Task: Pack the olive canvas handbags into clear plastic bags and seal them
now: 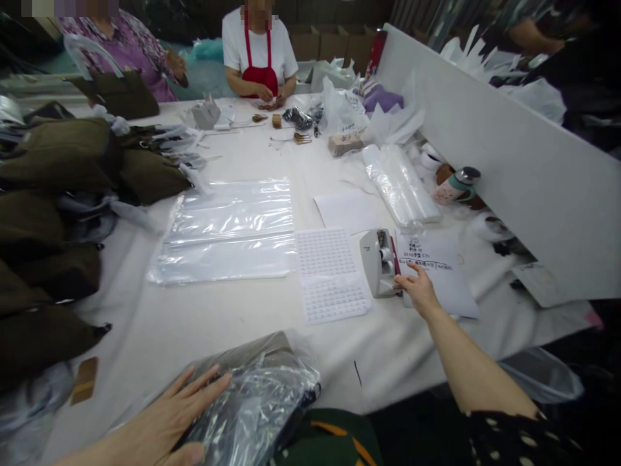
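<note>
My left hand [182,414] lies flat, fingers spread, on a grey-brown bag in clear plastic wrap [262,382] at the table's near edge. At the right, the fingertips of my right hand [418,290] touch the near right edge of a white tape dispenser [371,265]. These fingertips look pinched together, but what is between them is too small to make out. A sheet of small printed labels [332,275] lies left of the dispenser, and a handwritten paper [441,285] lies partly under my right hand.
Clear plastic bags [228,230] lie flat in the middle. Olive bags [63,155] are heaped at the left. A flask [456,184] and plastic rolls [402,184] stand near the white partition [509,149]. Opposite, a person in a red apron [259,71] handles small pieces.
</note>
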The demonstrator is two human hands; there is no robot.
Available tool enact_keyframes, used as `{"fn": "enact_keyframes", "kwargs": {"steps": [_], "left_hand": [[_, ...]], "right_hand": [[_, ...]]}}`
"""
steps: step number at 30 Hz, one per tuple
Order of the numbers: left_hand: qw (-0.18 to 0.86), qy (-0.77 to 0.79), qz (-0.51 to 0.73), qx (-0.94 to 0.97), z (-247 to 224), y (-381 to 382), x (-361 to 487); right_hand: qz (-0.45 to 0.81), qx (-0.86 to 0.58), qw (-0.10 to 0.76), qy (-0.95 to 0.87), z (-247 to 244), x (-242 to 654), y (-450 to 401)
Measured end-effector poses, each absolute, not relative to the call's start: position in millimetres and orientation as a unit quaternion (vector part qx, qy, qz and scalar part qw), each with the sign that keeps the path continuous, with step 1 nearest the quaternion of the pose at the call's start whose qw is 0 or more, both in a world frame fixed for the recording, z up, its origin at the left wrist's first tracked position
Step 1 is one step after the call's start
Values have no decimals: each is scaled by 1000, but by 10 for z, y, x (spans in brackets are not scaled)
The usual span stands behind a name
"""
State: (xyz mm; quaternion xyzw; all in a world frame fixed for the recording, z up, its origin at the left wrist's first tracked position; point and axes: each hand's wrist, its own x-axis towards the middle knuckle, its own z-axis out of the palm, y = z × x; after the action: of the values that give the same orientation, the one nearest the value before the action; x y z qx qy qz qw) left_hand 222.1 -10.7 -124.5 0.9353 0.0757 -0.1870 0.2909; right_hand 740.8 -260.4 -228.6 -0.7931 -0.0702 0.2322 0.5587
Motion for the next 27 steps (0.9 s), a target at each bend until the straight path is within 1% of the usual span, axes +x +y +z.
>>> {"fn": "enact_keyframes", "kwargs": {"steps": [2,4,9,11,13,16,18,19,20,22,25,27], "left_hand": [[296,81,-229,924,-1257,-95,2202],[312,85,-264,909,-1231,-80,2216],[359,106,-286,882,-1010,-67,2405],[370,103,-303,872,-905,-86,2477],[380,92,-314,865,-828,-117,2515],[387,85,-310,864,-788,-156,2520],[389,84,-306,865,-796,-165,2505],[391,86,-304,864,-801,-166,2495],[394,88,-301,864,-803,-168,2486],[402,93,-292,863,-798,-174,2465],[414,95,-278,862,-793,-191,2423],[420,91,-276,860,-813,-211,2393]], "right_hand": [[227,-802,551,-46,-2281,7299,-2666],[233,-823,516,-28,-2302,7173,-2770],[268,-898,345,-52,-2331,7119,-2987],[298,-909,278,-88,-2237,7138,-2961],[342,-899,237,-135,-2089,7040,-2768],[446,-822,240,-261,-1818,6550,-2107],[546,-700,244,-390,-1622,6018,-1531],[594,-631,225,-446,-1532,5720,-1253],[635,-558,191,-499,-1460,5419,-1001],[654,-454,69,-601,-1402,4864,-606],[625,-423,-57,-654,-1566,4320,-292],[601,-441,-112,-657,-1774,4211,-209]]}}
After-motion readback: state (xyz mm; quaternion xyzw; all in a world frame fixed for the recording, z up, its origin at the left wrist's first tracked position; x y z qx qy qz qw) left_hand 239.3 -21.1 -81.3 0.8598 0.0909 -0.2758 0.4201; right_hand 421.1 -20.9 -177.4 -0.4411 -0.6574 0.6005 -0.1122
